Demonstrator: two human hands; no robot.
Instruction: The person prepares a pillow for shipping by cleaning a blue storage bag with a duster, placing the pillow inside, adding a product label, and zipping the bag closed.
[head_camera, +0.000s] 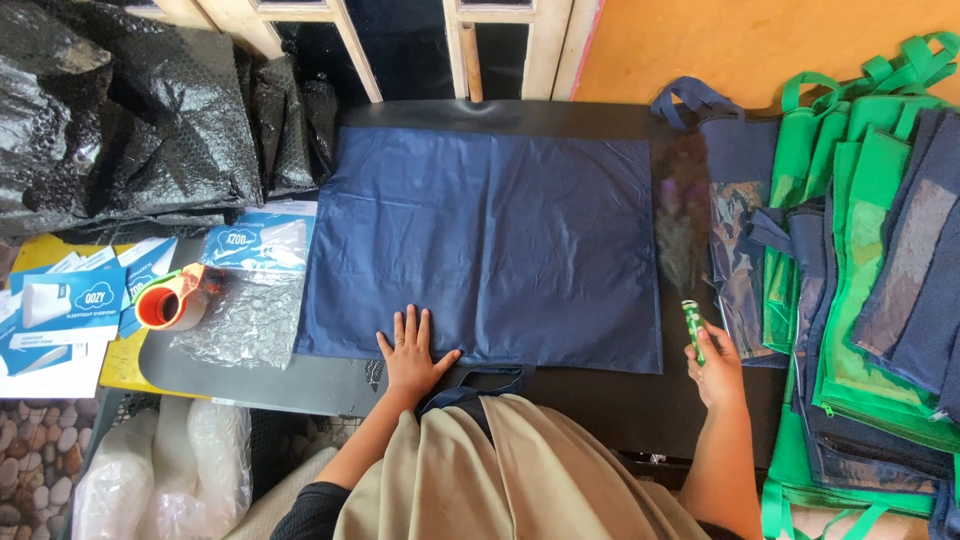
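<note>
Two hands are in my view, low in the frame. My left hand (412, 348) lies flat at lower centre, fingers spread apart and holding nothing, pressing the near edge of a navy blue bag (490, 245) that is spread across the dark counter (600, 405). At lower right, my right hand (716, 365) has its grip clamped around the green handle of a dark brush (684, 235); the bristles are blurred and sweep up over the bag's right edge.

Left of the bag, at middle left, I see an orange-cored tape dispenser (168, 300) just beside a crumpled clear plastic sheet (245, 320), with blue and white printed cards (70, 300) beyond them toward the left edge. Along the right side of the frame lies a stack of green and navy bags (870, 260), overlapping one another. In the upper left sits a heap of black bubble wrap (130, 120).
</note>
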